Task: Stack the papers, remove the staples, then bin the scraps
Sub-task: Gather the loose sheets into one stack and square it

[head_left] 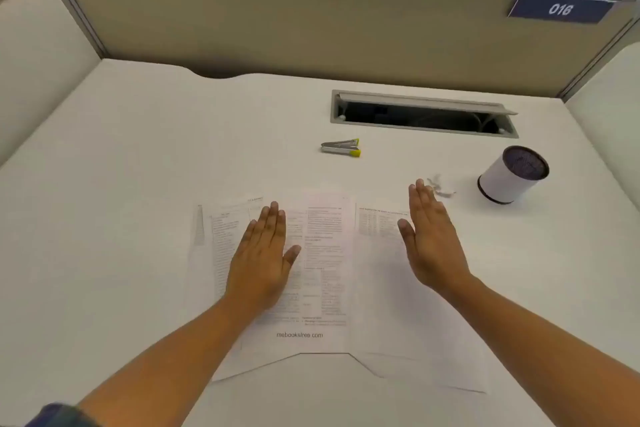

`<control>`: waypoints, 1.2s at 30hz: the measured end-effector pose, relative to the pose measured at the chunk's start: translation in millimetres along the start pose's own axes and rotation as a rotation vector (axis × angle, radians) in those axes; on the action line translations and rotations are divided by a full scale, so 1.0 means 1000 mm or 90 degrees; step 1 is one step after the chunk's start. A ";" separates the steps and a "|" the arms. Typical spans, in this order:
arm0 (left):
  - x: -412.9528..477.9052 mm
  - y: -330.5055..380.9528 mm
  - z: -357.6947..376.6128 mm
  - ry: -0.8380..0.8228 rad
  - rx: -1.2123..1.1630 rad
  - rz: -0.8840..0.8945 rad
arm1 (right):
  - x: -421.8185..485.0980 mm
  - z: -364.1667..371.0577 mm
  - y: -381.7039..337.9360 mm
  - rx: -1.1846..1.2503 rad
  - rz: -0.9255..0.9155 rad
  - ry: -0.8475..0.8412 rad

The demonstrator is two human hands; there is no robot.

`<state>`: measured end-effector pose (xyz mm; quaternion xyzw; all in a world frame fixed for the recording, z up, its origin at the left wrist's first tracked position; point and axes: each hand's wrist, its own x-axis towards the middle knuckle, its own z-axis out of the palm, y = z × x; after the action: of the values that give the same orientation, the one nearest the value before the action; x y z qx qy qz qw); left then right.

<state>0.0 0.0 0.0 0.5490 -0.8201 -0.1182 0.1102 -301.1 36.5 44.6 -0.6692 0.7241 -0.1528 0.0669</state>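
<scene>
Three printed papers [325,253] lie fanned and overlapping on the white desk [138,166] in front of me. My left hand [265,256] lies flat with straight fingers on the left sheets. My right hand [433,236] is held on edge, fingers straight, at the right sheet's upper right part. A metal staple remover with yellow tips [341,148] lies beyond the papers. A few small scraps [441,187] sit just past my right fingertips. A small white bin with a dark mesh top [512,173] stands to their right.
An open cable slot [422,113] is set into the desk at the back right. A beige partition [277,21] with a "016" label [559,9] closes the back, and padded side panels flank the desk.
</scene>
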 end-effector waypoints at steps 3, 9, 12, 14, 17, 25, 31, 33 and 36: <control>-0.005 0.000 0.007 -0.028 0.020 -0.002 | -0.020 0.014 0.008 -0.002 0.026 -0.051; -0.012 -0.007 0.021 -0.067 0.027 -0.017 | -0.053 0.041 0.016 -0.019 0.043 -0.117; -0.016 -0.011 0.026 -0.087 0.025 -0.027 | -0.059 0.047 0.015 -0.033 0.042 -0.137; -0.016 -0.012 0.026 -0.093 0.030 -0.035 | -0.060 0.049 0.015 -0.048 0.033 -0.148; -0.017 -0.011 0.026 -0.102 0.054 -0.036 | -0.060 0.051 0.016 -0.077 0.016 -0.159; -0.024 0.011 0.003 -0.002 -0.015 -0.083 | -0.061 0.032 0.008 0.022 0.078 -0.085; -0.050 0.079 -0.006 -0.075 -0.134 -0.009 | -0.081 0.000 0.023 0.083 0.382 0.049; -0.052 0.094 0.002 -0.141 -0.131 0.039 | -0.085 -0.005 0.027 0.061 0.465 -0.004; -0.052 0.106 0.016 -0.214 -0.070 0.107 | -0.088 -0.007 0.031 0.038 0.511 -0.063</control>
<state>-78.5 88.8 16.1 0.4443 -0.8621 -0.2434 0.0112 -323.7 126.2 32.0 -0.3375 0.9190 -0.1029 0.1756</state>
